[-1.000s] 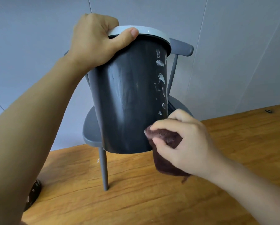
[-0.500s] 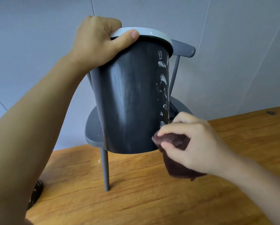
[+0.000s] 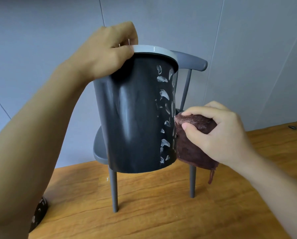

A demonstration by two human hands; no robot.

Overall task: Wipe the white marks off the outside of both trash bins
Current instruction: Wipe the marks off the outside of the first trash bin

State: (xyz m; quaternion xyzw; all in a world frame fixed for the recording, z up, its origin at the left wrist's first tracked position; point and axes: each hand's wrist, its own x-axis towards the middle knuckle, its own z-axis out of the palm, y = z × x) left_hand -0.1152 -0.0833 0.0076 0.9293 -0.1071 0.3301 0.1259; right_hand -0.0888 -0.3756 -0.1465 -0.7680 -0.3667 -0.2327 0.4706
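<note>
A dark grey trash bin (image 3: 134, 118) with a light grey rim ring is held up off the floor, tilted. My left hand (image 3: 108, 54) grips its rim at the top left. Several white marks (image 3: 164, 97) run down the bin's right side from near the rim to the base. My right hand (image 3: 218, 133) holds a dark brown cloth (image 3: 190, 145) pressed against the bin's right edge, at about mid-height. A second bin (image 3: 39, 214), dark with white marks, peeks out at the lower left behind my left forearm; most of it is hidden.
A grey chair (image 3: 189, 61) stands right behind the bin, its legs on the wooden floor (image 3: 161, 213). A pale grey wall (image 3: 230, 49) closes the back. A small dark object (image 3: 293, 127) lies on the floor at the far right.
My right hand with the cloth has risen from near the bin's base to mid-height on its right edge. The bin has turned, bringing more white marks into view, and my left hand has shifted on the rim.
</note>
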